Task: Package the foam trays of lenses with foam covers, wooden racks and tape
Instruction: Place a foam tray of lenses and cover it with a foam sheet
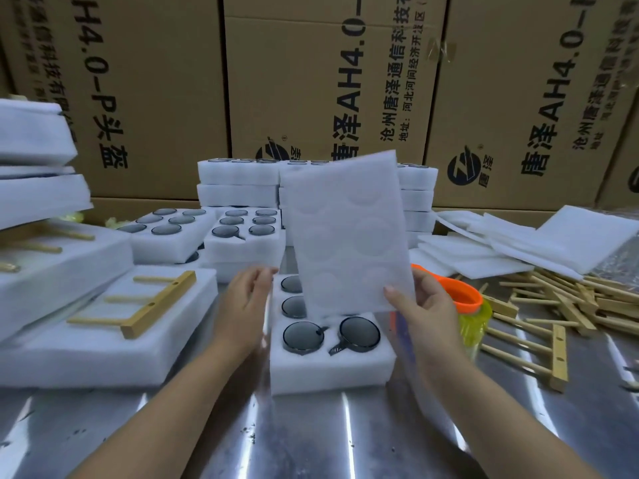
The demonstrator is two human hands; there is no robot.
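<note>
A white foam tray (332, 371) holding dark round lenses (303, 336) sits on the metal table in front of me. My right hand (420, 305) pinches the lower edge of a thin foam cover (349, 233) and holds it upright, tilted, above the tray's far half. Round lens imprints show on the cover. My left hand (247, 302) is beside the tray's left edge, fingers relaxed, holding nothing. A tape dispenser (466, 305), orange and yellow, stands just right of the tray, partly behind my right hand.
More lens trays (242, 233) stand stacked behind. Covered trays with wooden racks (148, 305) on top lie at the left. Loose foam covers (518, 243) and a heap of wooden racks (560, 305) fill the right side. Cardboard boxes (311, 81) wall the back.
</note>
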